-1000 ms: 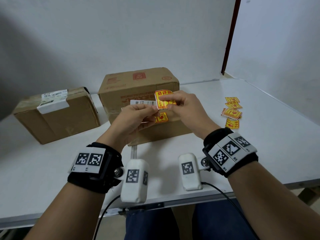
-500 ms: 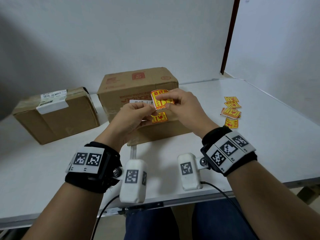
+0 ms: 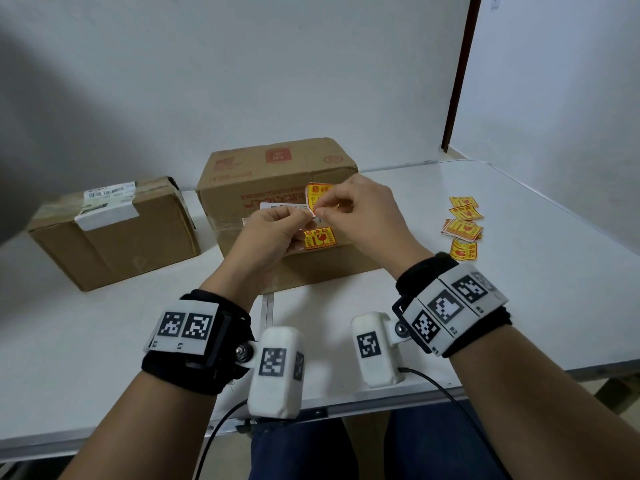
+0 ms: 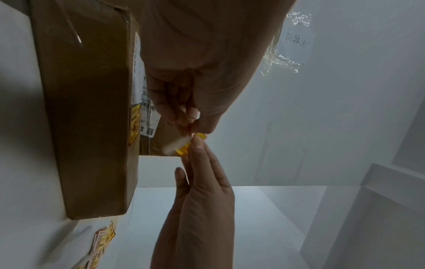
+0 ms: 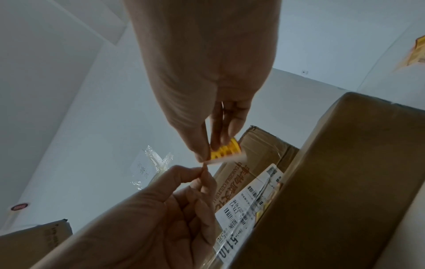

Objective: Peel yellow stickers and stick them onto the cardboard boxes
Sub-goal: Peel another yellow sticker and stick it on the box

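In the head view my right hand (image 3: 327, 206) pinches a yellow sticker (image 3: 316, 192) in front of the large cardboard box (image 3: 277, 174). My left hand (image 3: 304, 215) pinches the sticker's lower corner, fingertip to fingertip with the right. The right wrist view shows the sticker (image 5: 226, 152) curled, its white backing edge below, and the left hand (image 5: 202, 169) pinching at that edge. In the left wrist view the sticker (image 4: 184, 148) sits between both hands. Another yellow sticker (image 3: 319, 238) is stuck on the box's front face.
A smaller cardboard box (image 3: 114, 233) with a white label stands at the left of the white table (image 3: 519, 271). A loose pile of yellow stickers (image 3: 462, 226) lies to the right of the large box. A white wall is close behind.
The sticker faced the camera flat before and now is curled and narrower. Both hands have closed in, and the left fingertips now meet the sticker's lower corner.
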